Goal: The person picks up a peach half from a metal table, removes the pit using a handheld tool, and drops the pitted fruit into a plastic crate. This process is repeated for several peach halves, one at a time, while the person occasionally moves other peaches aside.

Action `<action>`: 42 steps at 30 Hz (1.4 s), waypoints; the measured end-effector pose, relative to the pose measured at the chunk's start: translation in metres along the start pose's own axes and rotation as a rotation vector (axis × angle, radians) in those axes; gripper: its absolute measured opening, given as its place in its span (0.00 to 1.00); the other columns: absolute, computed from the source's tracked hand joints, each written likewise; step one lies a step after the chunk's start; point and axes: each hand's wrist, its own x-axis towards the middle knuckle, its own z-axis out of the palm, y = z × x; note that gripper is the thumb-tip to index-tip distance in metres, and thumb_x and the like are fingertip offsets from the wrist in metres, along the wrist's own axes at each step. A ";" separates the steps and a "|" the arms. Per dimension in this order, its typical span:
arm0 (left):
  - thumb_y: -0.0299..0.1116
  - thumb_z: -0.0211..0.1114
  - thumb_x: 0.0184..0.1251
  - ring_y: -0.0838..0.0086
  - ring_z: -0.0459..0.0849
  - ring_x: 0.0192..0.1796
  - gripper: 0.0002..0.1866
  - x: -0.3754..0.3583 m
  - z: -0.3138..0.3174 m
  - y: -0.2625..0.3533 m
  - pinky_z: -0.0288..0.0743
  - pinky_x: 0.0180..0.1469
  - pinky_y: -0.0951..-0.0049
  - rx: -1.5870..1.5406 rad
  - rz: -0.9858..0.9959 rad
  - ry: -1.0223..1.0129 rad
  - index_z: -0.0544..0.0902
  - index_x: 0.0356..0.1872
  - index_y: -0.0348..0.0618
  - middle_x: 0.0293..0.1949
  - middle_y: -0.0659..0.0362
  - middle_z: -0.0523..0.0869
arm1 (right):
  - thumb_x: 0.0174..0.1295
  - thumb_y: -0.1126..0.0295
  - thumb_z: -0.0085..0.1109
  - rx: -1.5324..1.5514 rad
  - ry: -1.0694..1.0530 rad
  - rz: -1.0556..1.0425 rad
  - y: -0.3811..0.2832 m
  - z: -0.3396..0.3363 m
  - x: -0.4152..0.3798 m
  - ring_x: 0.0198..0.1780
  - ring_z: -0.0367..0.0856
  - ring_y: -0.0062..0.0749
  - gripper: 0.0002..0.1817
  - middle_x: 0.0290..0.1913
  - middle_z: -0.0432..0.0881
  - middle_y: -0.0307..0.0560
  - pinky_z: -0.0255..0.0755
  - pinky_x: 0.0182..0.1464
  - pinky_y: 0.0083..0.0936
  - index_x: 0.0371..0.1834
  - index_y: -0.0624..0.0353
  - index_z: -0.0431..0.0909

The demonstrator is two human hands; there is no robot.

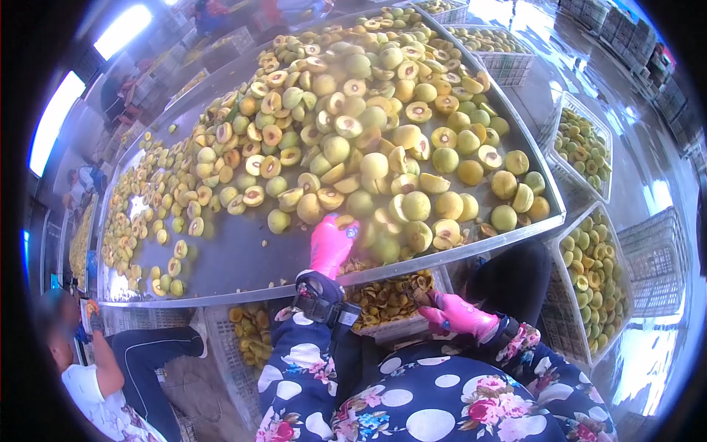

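A large metal-rimmed table (243,274) bears a heap of yellow-green stone fruit (374,165), many split in half with brown pits showing. At its near edge my left hand (333,247), in a pink glove, is closed round a piece of stone fruit (344,220), mostly covered by the fingers. My right hand (462,317), also pink-gloved, is below the rim. Its fingers are closed on a small brownish thing (423,297) whose kind I cannot make out. Under that hand stands a crate holding brown and yellow fruit scraps (383,300).
Crates of fruit stand at my right (593,280) and farther right (582,144). Another crate (228,353) is at my left knee. A co-worker (103,368) sits at the lower left. The floor (626,110) looks wet.
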 end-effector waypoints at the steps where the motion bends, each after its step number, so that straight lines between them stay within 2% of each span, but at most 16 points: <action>1: 0.39 0.67 0.57 0.66 0.84 0.39 0.23 -0.002 -0.004 0.002 0.75 0.36 0.72 -0.192 -0.077 -0.076 0.76 0.50 0.34 0.38 0.50 0.84 | 0.66 0.59 0.49 0.031 -0.011 -0.011 0.002 -0.001 0.000 0.19 0.73 0.24 0.16 0.23 0.74 0.42 0.68 0.21 0.21 0.44 0.63 0.66; 5: 0.31 0.68 0.57 0.79 0.81 0.30 0.16 -0.020 -0.015 -0.003 0.69 0.25 0.82 -0.759 -0.345 -0.142 0.79 0.46 0.40 0.35 0.62 0.84 | 0.66 0.57 0.49 0.152 -0.031 -0.045 -0.020 0.001 -0.008 0.19 0.71 0.18 0.17 0.23 0.74 0.38 0.66 0.21 0.16 0.45 0.60 0.67; 6: 0.33 0.63 0.62 0.79 0.80 0.33 0.13 -0.031 -0.019 0.003 0.72 0.29 0.79 -0.948 -0.310 -0.138 0.79 0.47 0.44 0.38 0.60 0.82 | 0.66 0.56 0.49 0.204 -0.062 -0.048 -0.027 0.002 -0.009 0.19 0.71 0.17 0.17 0.23 0.74 0.37 0.66 0.21 0.16 0.46 0.60 0.67; 9: 0.31 0.61 0.63 0.78 0.79 0.38 0.13 -0.062 -0.028 0.020 0.74 0.34 0.73 -1.489 -0.401 -0.077 0.77 0.48 0.42 0.41 0.59 0.81 | 0.66 0.57 0.49 0.292 -0.125 -0.064 -0.051 0.008 -0.018 0.20 0.70 0.15 0.17 0.24 0.74 0.36 0.65 0.22 0.13 0.49 0.58 0.67; 10: 0.32 0.59 0.64 0.70 0.78 0.43 0.15 -0.065 -0.021 0.008 0.74 0.39 0.66 -1.629 -0.390 -0.134 0.75 0.50 0.41 0.46 0.55 0.79 | 0.67 0.58 0.49 0.276 -0.126 -0.074 -0.064 0.011 -0.023 0.21 0.70 0.14 0.16 0.25 0.74 0.36 0.65 0.23 0.12 0.50 0.57 0.67; 13: 0.34 0.60 0.63 0.64 0.78 0.43 0.17 -0.090 -0.022 0.026 0.73 0.37 0.69 -1.844 -0.419 -0.248 0.73 0.51 0.39 0.47 0.52 0.78 | 0.67 0.59 0.49 0.232 -0.123 -0.083 -0.085 0.017 -0.032 0.23 0.71 0.14 0.17 0.25 0.74 0.35 0.65 0.25 0.11 0.52 0.57 0.67; 14: 0.37 0.58 0.64 0.57 0.77 0.47 0.19 -0.097 -0.021 0.028 0.75 0.43 0.63 -1.814 -0.415 -0.242 0.71 0.52 0.38 0.51 0.49 0.75 | 0.67 0.59 0.49 0.214 -0.116 -0.097 -0.086 0.019 -0.033 0.23 0.71 0.14 0.17 0.25 0.75 0.35 0.65 0.25 0.11 0.52 0.57 0.67; 17: 0.40 0.57 0.64 0.53 0.75 0.52 0.20 -0.113 -0.021 0.040 0.73 0.51 0.54 -1.984 -0.519 -0.307 0.71 0.52 0.39 0.54 0.47 0.74 | 0.67 0.59 0.49 0.157 -0.091 -0.129 -0.092 0.021 -0.039 0.23 0.72 0.15 0.16 0.26 0.75 0.36 0.66 0.25 0.12 0.51 0.58 0.67; 18: 0.44 0.52 0.66 0.51 0.73 0.55 0.22 -0.115 -0.021 0.038 0.70 0.56 0.50 -1.958 -0.460 -0.405 0.71 0.54 0.40 0.55 0.45 0.73 | 0.67 0.59 0.49 0.138 -0.081 -0.138 -0.094 0.021 -0.040 0.22 0.72 0.15 0.16 0.26 0.76 0.36 0.67 0.25 0.13 0.50 0.58 0.68; 21: 0.47 0.51 0.67 0.54 0.73 0.56 0.24 -0.125 -0.020 0.042 0.69 0.56 0.48 -1.859 -0.363 -0.417 0.71 0.56 0.40 0.53 0.45 0.75 | 0.67 0.57 0.49 0.077 -0.030 -0.169 -0.093 0.025 -0.042 0.20 0.72 0.16 0.18 0.23 0.75 0.37 0.66 0.23 0.16 0.47 0.61 0.67; 27: 0.45 0.40 0.73 0.56 0.75 0.56 0.25 -0.135 -0.013 0.048 0.70 0.58 0.55 -1.736 -0.262 -0.355 0.67 0.60 0.34 0.56 0.44 0.73 | 0.67 0.58 0.48 0.073 0.016 -0.161 -0.090 0.032 -0.042 0.20 0.72 0.17 0.16 0.22 0.75 0.38 0.66 0.22 0.17 0.44 0.61 0.67; 30: 0.48 0.41 0.72 0.59 0.75 0.55 0.24 -0.139 -0.010 0.053 0.70 0.55 0.56 -1.633 -0.293 -0.281 0.70 0.58 0.40 0.55 0.47 0.74 | 0.67 0.58 0.49 0.072 0.034 -0.152 -0.090 0.034 -0.043 0.20 0.73 0.19 0.15 0.21 0.75 0.39 0.66 0.22 0.19 0.42 0.62 0.67; 33: 0.45 0.40 0.74 0.62 0.79 0.49 0.24 -0.142 -0.008 0.059 0.76 0.51 0.65 -1.617 -0.289 -0.218 0.68 0.58 0.35 0.51 0.46 0.77 | 0.67 0.60 0.48 0.020 0.068 -0.218 -0.079 0.038 -0.037 0.20 0.74 0.23 0.14 0.20 0.74 0.42 0.67 0.23 0.24 0.40 0.63 0.66; 36: 0.46 0.43 0.73 0.66 0.80 0.45 0.24 -0.145 -0.005 0.062 0.79 0.46 0.68 -1.513 -0.256 -0.166 0.70 0.57 0.34 0.49 0.47 0.78 | 0.68 0.65 0.47 -0.093 0.120 -0.302 -0.071 0.043 -0.033 0.19 0.69 0.16 0.14 0.23 0.73 0.36 0.63 0.21 0.19 0.50 0.61 0.66; 39: 0.46 0.44 0.73 0.67 0.80 0.41 0.21 -0.147 0.006 0.060 0.79 0.41 0.67 -1.387 -0.195 -0.089 0.72 0.54 0.39 0.46 0.50 0.79 | 0.67 0.66 0.47 -0.112 0.158 -0.347 -0.057 0.048 -0.025 0.20 0.69 0.17 0.15 0.23 0.73 0.35 0.64 0.22 0.20 0.53 0.61 0.66; 42: 0.45 0.45 0.73 0.68 0.80 0.38 0.21 -0.145 0.013 0.057 0.79 0.39 0.68 -1.426 -0.230 -0.048 0.74 0.51 0.39 0.44 0.51 0.80 | 0.67 0.68 0.46 -0.201 0.187 -0.413 -0.047 0.049 -0.019 0.25 0.71 0.22 0.15 0.27 0.74 0.39 0.66 0.27 0.23 0.55 0.60 0.65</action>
